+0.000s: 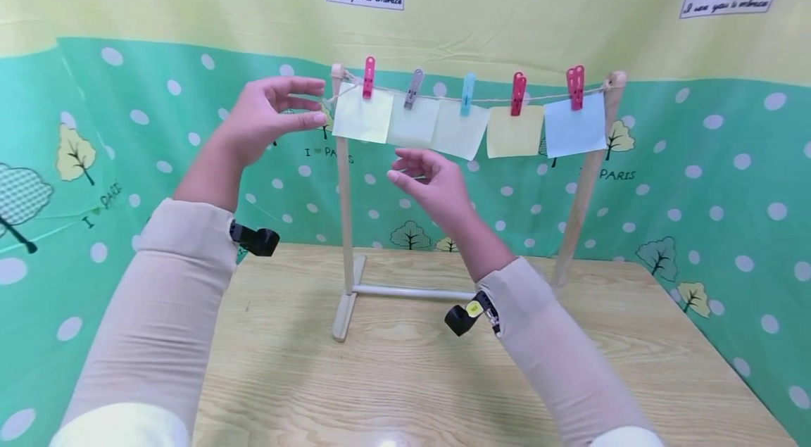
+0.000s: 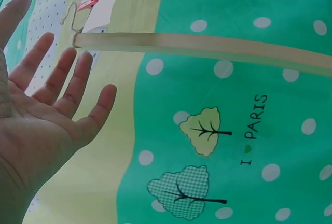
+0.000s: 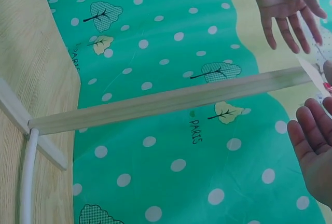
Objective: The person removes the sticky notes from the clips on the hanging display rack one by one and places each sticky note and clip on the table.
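Note:
My left hand (image 1: 269, 112) is held up just left of the rack's left post (image 1: 345, 215), fingers extended toward the pale yellow paper (image 1: 362, 117) at the line's left end. A pink clothespin (image 1: 369, 77) clips that paper to the string (image 1: 491, 98). In the left wrist view the palm faces the camera, fingers spread, holding nothing. Lower and to the right, my right hand (image 1: 437, 186) hovers beneath a pale green paper (image 1: 413, 122) under a grey clothespin (image 1: 414, 88). Its fingers are loosely bent, with nothing between them.
Further right hang a pale sheet (image 1: 460, 130) on a blue clothespin (image 1: 467, 95), a yellow sheet (image 1: 514, 134) and a blue sheet (image 1: 575, 129), both on pink-red clothespins. The wooden rack's white crossbar (image 1: 412, 291) runs low above the table (image 1: 380, 376). A patterned green curtain (image 1: 716, 172) hangs behind.

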Demonstrator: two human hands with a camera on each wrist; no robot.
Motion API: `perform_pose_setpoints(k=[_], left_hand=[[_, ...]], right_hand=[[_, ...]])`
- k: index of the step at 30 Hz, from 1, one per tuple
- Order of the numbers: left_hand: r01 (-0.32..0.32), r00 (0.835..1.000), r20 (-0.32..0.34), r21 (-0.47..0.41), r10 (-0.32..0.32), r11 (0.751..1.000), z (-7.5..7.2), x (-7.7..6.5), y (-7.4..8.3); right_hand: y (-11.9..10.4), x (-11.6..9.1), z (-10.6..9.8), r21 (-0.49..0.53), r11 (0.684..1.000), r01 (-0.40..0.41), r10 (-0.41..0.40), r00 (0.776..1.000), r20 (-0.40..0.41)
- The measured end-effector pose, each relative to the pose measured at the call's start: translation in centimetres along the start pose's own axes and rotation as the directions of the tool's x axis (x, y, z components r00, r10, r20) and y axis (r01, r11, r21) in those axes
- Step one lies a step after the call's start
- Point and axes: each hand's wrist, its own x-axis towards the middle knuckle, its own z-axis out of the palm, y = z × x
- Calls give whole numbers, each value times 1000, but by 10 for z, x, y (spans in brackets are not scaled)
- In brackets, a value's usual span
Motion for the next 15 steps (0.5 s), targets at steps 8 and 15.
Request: perform_pose_setpoints(k=[8,15], left_hand=[[41,999,-8,25,-41,999,-4,15,8],[80,997,20,-19,-80,997,-9,29,10]], right_hand=[[-2,9,9,66,996,-52,55,997,-53],[1,14,17,167,980,-110,125,989,-83]])
